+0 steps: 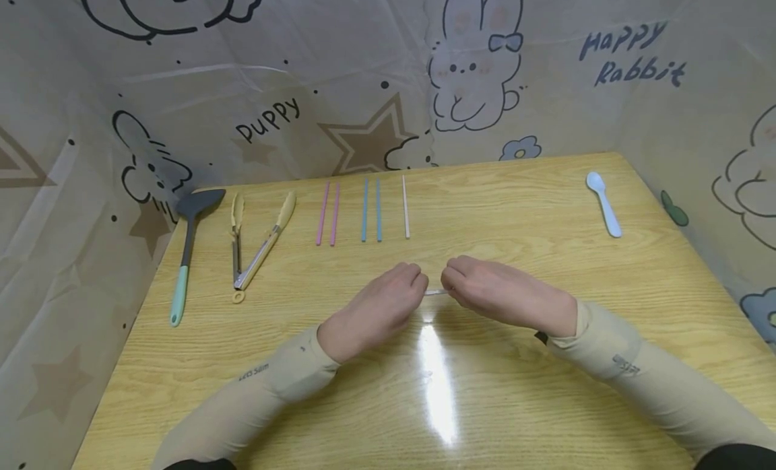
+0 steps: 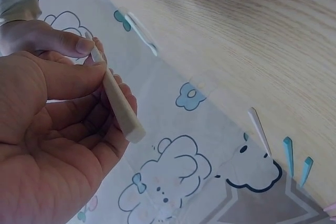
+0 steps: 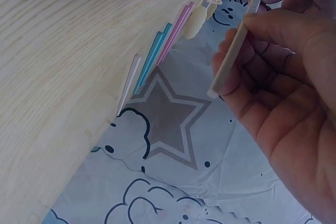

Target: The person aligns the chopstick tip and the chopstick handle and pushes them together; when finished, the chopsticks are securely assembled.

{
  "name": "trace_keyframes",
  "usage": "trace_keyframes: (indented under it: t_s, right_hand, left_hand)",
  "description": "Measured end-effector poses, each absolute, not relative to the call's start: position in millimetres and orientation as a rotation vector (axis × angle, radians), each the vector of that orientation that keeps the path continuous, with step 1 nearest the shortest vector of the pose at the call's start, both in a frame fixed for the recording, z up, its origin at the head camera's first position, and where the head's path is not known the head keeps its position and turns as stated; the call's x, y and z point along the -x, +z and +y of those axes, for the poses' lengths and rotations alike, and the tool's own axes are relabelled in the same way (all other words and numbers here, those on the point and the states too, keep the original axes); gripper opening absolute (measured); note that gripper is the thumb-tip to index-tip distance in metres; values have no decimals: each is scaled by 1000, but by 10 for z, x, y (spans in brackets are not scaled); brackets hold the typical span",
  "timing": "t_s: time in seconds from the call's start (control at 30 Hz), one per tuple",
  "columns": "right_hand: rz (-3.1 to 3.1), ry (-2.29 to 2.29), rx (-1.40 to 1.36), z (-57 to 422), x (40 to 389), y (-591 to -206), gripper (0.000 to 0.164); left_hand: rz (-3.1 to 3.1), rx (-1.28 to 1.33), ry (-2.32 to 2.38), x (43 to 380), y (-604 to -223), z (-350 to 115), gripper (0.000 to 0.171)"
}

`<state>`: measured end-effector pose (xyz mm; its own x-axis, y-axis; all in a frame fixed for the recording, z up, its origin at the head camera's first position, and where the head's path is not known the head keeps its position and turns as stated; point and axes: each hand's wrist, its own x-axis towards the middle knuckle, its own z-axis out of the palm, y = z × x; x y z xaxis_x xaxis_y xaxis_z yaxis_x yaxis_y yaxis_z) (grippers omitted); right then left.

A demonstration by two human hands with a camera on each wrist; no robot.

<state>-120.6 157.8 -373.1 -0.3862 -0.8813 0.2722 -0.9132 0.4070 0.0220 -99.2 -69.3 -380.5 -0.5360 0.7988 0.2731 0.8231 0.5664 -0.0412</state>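
Observation:
A slim white chopstick [image 1: 435, 292] spans the gap between my two hands over the middle of the table. My left hand [image 1: 383, 307] pinches one end part of it between thumb and fingers. At the other end, my right hand [image 1: 506, 293] grips it the same way. In the left wrist view the chopstick [image 2: 121, 103] shows a thick squared end sticking out past the left fingers. The right wrist view has its other end [image 3: 231, 61] passing under the right thumb. Beyond the hands, a second white chopstick [image 1: 405, 207] lies on the table.
Left of that lie two blue chopsticks [image 1: 378, 211] and two pink ones [image 1: 334, 215]. Farther left are spread tongs [image 1: 263, 254] and a dark spatula with a green handle [image 1: 180, 295]. A pale blue spoon [image 1: 604, 204] lies at the right. Printed cloth walls border the wooden table [image 1: 515, 403].

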Motion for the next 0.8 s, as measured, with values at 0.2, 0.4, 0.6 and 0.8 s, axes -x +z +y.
trace_keyframes:
  t_s: [0.2,0.4,0.6,0.8]
  right_hand:
    - [-2413,31,-1593,1589,1191,-3710,18]
    - [-2453,72,-1590,1591,1189,-3712,20]
    - [-2484,140,-1586,1584,1184,-3718,19]
    - [-2479,192,-1587,1580,1194,-3717,19]
  left_hand:
    - [-2540,1328,-90,983,-3823,-679,16]
    - [-2512,1329,-73,993,-3840,-673,17]
    - [-2506,1333,-39,996,-3853,-675,16]
    - [-2532,1328,-20,996,-3842,-664,16]
